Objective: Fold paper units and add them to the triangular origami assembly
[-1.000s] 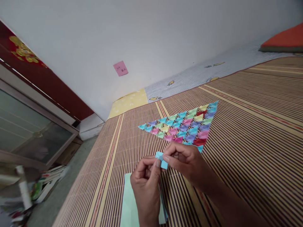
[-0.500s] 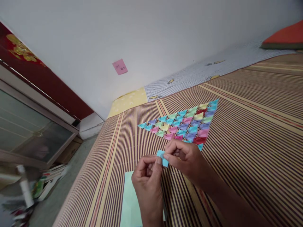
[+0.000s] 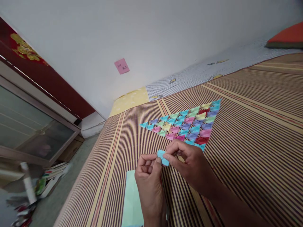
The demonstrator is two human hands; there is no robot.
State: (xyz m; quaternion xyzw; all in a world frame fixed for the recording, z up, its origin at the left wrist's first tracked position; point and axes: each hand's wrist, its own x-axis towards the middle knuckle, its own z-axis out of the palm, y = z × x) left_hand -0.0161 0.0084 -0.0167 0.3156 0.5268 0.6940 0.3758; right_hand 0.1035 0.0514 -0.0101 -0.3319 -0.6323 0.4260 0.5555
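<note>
Both my hands pinch one small folded blue paper piece (image 3: 163,157) just above the striped bamboo mat (image 3: 248,132). My left hand (image 3: 149,179) grips it from the left with thumb and curled fingers. My right hand (image 3: 189,164) holds its right side between thumb and forefinger. Just beyond my hands lies a flat triangle of many folded paper pieces (image 3: 187,126) in blue, pink, green, yellow, purple and red. A pale green paper sheet (image 3: 132,201) lies on the mat under my left wrist.
A white wall with a pink sticky note (image 3: 121,66) rises behind the mat. A checked cloth (image 3: 201,71) and a yellow cloth (image 3: 129,101) edge the mat's far side. A red cushion (image 3: 286,37) sits far right. A glass-fronted cabinet (image 3: 28,126) and floor clutter (image 3: 30,189) stand left.
My hands have shifted slightly while working the blue piece between the fingers. The view has drifted a little. The paper triangle has not moved.
</note>
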